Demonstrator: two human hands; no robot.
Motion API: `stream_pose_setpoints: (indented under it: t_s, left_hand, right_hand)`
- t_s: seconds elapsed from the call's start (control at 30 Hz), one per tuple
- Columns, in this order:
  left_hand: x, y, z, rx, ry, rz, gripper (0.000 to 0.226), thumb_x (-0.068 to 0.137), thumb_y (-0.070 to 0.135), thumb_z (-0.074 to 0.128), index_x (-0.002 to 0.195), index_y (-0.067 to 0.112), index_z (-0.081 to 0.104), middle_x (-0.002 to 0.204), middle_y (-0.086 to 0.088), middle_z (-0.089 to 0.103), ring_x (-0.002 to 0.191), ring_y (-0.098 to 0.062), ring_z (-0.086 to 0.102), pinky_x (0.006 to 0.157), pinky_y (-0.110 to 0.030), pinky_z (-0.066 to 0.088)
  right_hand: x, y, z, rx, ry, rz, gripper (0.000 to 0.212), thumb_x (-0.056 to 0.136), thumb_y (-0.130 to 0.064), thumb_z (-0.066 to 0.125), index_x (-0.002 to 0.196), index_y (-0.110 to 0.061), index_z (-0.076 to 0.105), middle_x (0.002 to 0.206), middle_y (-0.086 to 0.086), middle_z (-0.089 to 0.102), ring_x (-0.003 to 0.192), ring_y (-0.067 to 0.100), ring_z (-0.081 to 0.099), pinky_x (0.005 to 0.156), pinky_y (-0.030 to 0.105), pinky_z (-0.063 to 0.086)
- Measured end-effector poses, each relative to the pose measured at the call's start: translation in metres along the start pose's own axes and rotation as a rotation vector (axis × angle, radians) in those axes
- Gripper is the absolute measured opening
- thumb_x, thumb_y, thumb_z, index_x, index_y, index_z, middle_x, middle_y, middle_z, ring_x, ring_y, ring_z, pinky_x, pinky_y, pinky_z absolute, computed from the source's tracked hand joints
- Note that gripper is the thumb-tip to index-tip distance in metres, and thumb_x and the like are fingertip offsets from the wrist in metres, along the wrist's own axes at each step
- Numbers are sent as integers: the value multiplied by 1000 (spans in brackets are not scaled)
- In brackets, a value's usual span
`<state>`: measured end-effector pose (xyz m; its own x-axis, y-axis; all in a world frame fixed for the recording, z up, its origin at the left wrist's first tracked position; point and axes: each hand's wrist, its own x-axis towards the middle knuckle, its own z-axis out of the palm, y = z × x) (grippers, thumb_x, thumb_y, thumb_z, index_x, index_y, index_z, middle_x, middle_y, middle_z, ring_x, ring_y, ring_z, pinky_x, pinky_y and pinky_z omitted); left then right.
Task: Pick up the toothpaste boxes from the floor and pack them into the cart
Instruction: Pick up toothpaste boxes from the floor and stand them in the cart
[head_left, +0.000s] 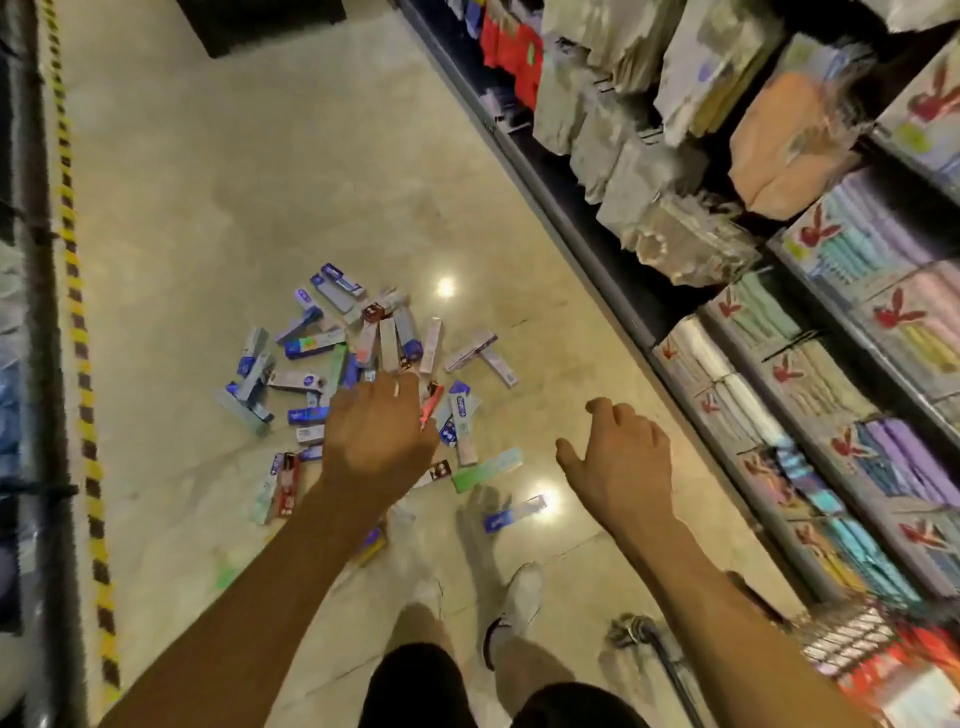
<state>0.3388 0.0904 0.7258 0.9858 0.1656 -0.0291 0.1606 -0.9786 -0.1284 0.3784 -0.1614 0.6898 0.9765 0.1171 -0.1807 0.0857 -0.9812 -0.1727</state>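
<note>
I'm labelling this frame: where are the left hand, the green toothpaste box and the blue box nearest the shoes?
left hand (379, 431): head view, back of hand.
green toothpaste box (487, 470): head view, middle of top face.
blue box (514, 512): head view, top face.

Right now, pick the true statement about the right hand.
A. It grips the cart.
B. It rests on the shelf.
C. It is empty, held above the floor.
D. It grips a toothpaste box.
C: the right hand has loose fingers with nothing in them, apart from the toothpaste boxes scattered on the floor and clear of the shelf.
</note>
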Motion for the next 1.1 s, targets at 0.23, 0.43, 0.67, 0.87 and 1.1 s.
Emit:
stream_pose_setpoints:
  t_s: [0.23, 0.43, 0.67, 0.87, 1.1]
  left_hand:
    - [110, 36, 214, -170, -185, 33, 49, 89, 49, 50, 120, 13, 56, 97, -13, 61, 88, -36, 62, 73, -43, 50]
    - [154, 70, 433, -152, -261, 45, 54, 87, 49, 49, 119, 6, 55, 101, -17, 62, 92, -38, 61, 73, -45, 48]
    - [158, 75, 638, -63, -324, 80, 54, 88, 49, 52, 117, 3, 54, 104, -20, 58, 93, -40, 59, 72, -45, 48]
    - [159, 83, 742, 46, -362, 76, 64, 91, 58, 44, 111, -2, 54, 99, -21, 58, 93, -40, 58, 79, -50, 49]
    - [186, 112, 819, -76, -315, -49, 99, 91, 73, 41, 148, -7, 27, 129, -24, 51, 113, -40, 56, 80, -51, 49]
  right_hand:
    - [69, 18, 203, 56, -33, 173, 58, 85, -51, 70, 126, -11, 60, 113, 11, 63, 101, 36, 61, 101, 54, 46]
    - [107, 29, 414, 100, -38, 390, 63, 85, -51, 69, 129, -8, 56, 113, 11, 62, 103, 36, 59, 95, 48, 45]
    - [121, 30, 610, 156, -76, 642, 73, 83, -55, 71, 134, -8, 49, 117, 12, 57, 105, 35, 57, 85, 45, 44]
    - [114, 45, 731, 57, -160, 861, 80, 84, -77, 53, 113, -3, 49, 99, 14, 53, 85, 35, 59, 64, 40, 46]
    - [116, 53, 831, 316, -146, 1014, 86, 79, -80, 59, 116, -5, 42, 98, 8, 51, 87, 31, 60, 59, 32, 41]
